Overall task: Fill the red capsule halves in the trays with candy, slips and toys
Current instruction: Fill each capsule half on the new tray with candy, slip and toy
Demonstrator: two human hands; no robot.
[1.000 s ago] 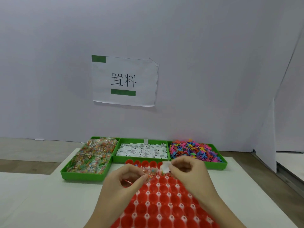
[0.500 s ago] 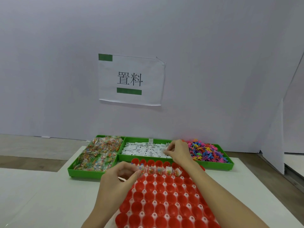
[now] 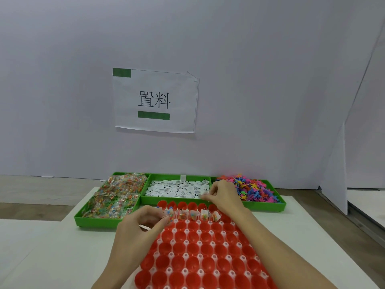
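Red capsule halves [image 3: 200, 265] fill the white grid tray [image 3: 228, 257] that runs from our chest up to the three green bins. Five halves in the second row already carry candy packets [image 3: 192, 214]; the first row and all nearer rows show open red cups. Our left hand [image 3: 139, 228] hovers at the tray's left edge, fingers [image 3: 164, 219] curled and pinching a candy packet [image 3: 169, 213] over the leftmost filled cup, with more held in the palm. Our right hand [image 3: 224, 198] reaches across the tray's far edge to the front right corner of the slip bin [image 3: 177, 200], fingers bent and pinching a white slip [image 3: 203, 196] there. Candy bin [image 3: 98, 221] sits to the left, its near rim closer to us than the others; toy bin [image 3: 264, 205] sits to the right, touching the slip bin's wall. White counter [image 3: 52, 253] lies bare left of the tray and right of our right forearm. Behind the bins a grey wall [image 3: 270, 101] rises at once, with a paper sign [image 3: 155, 101] taped on it.
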